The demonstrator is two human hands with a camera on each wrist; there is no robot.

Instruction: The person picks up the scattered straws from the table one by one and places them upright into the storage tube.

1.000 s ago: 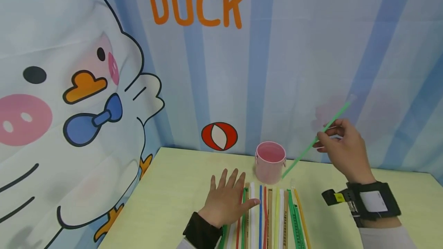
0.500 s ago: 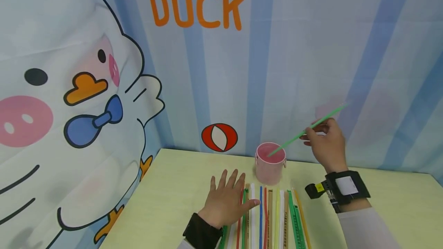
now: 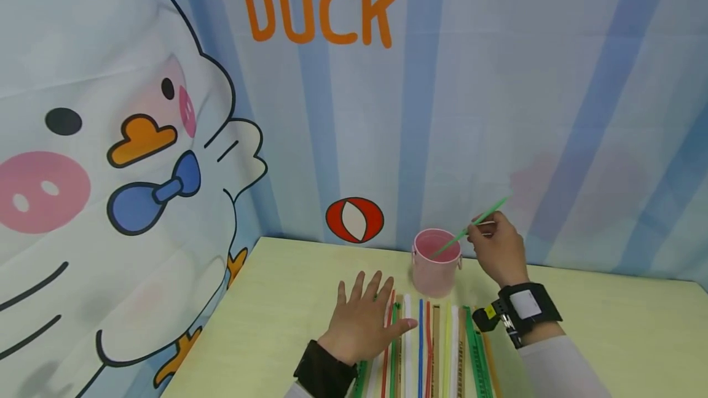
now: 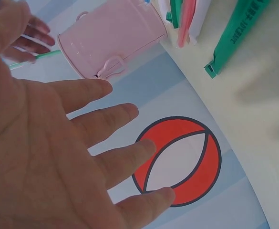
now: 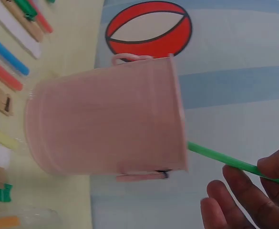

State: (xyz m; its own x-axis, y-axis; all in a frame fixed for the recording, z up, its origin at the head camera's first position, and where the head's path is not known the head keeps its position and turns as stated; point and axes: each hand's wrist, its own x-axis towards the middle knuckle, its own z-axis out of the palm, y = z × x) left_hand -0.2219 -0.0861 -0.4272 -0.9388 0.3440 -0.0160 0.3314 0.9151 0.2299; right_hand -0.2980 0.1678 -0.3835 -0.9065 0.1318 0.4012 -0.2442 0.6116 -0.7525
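Observation:
Between thumb and fingers, my right hand (image 3: 500, 250) pinches a green drinking straw (image 3: 495, 207). The straw slants down to the left, and its lower end is inside the small pink bucket (image 3: 434, 278). In the right wrist view the green straw (image 5: 215, 155) passes behind the bucket rim, so its tip is hidden there. My left hand (image 3: 362, 324) lies spread, fingers straight, over the left end of a row of straws and wrapped sticks (image 3: 437, 349). The left wrist view shows the left palm (image 4: 39, 152) with its fingers apart.
The row holds several straws in white, red, blue, yellow and green, plus paper-wrapped pieces, on a pale yellow table (image 3: 287, 300). Behind the table hangs a blue striped cloth (image 3: 470, 78) with a printed duck. The bucket stands near the table's back edge.
My right hand has moved left and lower, carrying the green straw from beside the bucket to over its mouth, and its lower end down inside. The left hand has stayed in place.

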